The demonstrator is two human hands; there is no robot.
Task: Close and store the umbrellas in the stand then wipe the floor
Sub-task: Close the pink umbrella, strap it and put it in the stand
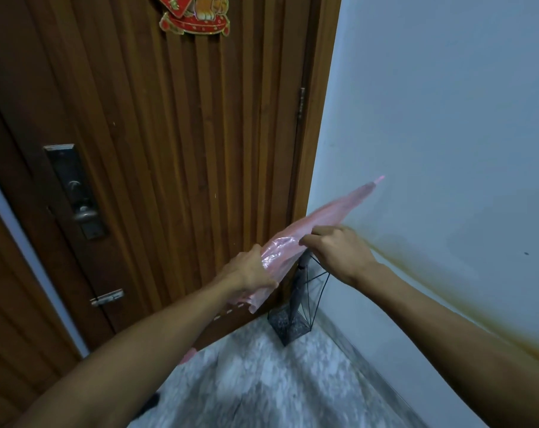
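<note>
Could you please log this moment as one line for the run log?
left hand: grips pink umbrella | right hand: pinches its canopy | umbrella: folded, outside wire stand | floor: unwiped

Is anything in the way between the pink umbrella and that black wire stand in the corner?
Nothing visible blocks it. The pink umbrella is held by the left hand and right hand just above the wire stand. One dark umbrella already stands inside, so the new one must slide in beside it.
</note>
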